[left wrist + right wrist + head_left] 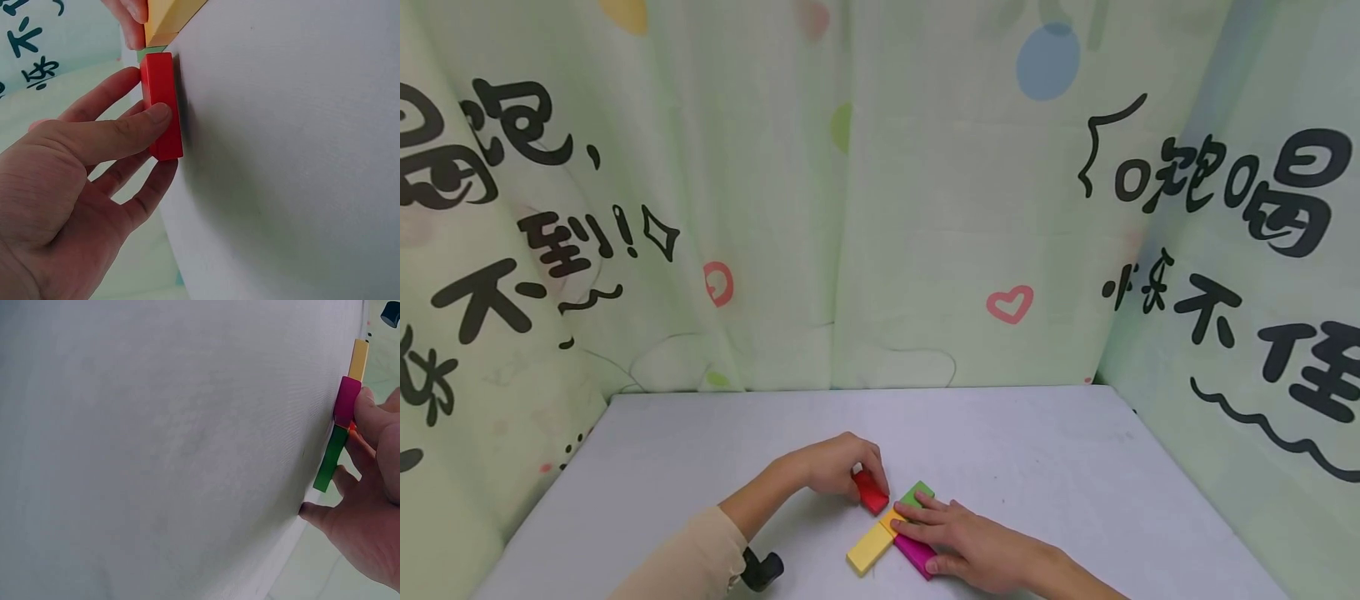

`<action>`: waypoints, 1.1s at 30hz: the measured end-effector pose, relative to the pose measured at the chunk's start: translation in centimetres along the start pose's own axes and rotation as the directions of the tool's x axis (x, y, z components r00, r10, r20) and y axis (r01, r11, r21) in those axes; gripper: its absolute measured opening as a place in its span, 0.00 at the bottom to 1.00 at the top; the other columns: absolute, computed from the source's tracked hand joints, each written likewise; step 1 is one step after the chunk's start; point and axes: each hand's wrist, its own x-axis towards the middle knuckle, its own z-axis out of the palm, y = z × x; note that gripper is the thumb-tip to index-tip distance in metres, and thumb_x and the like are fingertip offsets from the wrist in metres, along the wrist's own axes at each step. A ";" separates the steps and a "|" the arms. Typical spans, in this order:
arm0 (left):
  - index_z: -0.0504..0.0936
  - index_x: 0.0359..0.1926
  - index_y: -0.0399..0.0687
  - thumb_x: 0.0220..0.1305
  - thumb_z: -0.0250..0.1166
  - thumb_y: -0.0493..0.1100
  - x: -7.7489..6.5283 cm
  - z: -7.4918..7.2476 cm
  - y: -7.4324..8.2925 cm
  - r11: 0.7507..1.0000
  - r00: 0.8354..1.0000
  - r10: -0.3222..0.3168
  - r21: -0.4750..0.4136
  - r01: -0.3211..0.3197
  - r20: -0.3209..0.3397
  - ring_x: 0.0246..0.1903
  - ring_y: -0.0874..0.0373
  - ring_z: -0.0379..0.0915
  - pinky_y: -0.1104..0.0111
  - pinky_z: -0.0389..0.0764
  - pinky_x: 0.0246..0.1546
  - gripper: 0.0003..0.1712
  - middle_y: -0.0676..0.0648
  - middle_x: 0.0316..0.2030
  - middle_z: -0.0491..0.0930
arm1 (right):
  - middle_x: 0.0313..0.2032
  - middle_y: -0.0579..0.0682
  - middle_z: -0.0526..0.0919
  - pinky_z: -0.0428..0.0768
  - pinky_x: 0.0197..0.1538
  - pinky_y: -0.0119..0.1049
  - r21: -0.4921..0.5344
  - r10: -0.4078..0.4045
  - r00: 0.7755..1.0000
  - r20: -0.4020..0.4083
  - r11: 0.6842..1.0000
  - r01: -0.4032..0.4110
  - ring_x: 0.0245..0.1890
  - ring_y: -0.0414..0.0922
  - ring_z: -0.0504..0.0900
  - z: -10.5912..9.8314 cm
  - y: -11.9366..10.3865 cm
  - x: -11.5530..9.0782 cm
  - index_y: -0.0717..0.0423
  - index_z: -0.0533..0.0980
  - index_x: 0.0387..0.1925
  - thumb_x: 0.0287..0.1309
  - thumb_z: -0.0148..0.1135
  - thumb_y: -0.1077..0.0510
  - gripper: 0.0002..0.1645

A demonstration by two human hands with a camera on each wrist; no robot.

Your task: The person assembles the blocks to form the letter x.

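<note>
My left hand [838, 467] pinches a red block [871, 493] between thumb and fingers. In the left wrist view the thumb lies across one face of the red block [161, 81], and fingertips support its far side and lower end. Several blocks lie together on the table: a yellow block [868, 550], an orange block [891, 522], a green block [916, 494] and a magenta block [913, 554]. Over them spreads my right hand [973, 542], fingers fairly straight on the orange and green ones. Its thumb touches the magenta block [347, 400].
The blocks rest on a white-covered table [1037, 467]. Behind and at both sides hangs a pale green curtain [917, 208] with printed characters. A black cylindrical object [763, 572] shows beside the left wrist.
</note>
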 end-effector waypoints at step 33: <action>0.92 0.47 0.59 0.60 0.76 0.33 0.0 0.7 0.4 1.000 1.000 -0.019 -0.020 0.020 0.016 0.42 0.70 0.75 0.77 0.79 0.46 0.17 0.63 0.41 0.83 | 0.81 0.43 0.60 0.63 0.69 0.74 0.009 -0.019 1.000 -0.003 1.000 0.019 0.81 0.62 0.55 0.1 0.3 0.1 0.36 0.62 0.79 0.76 0.52 0.39 0.35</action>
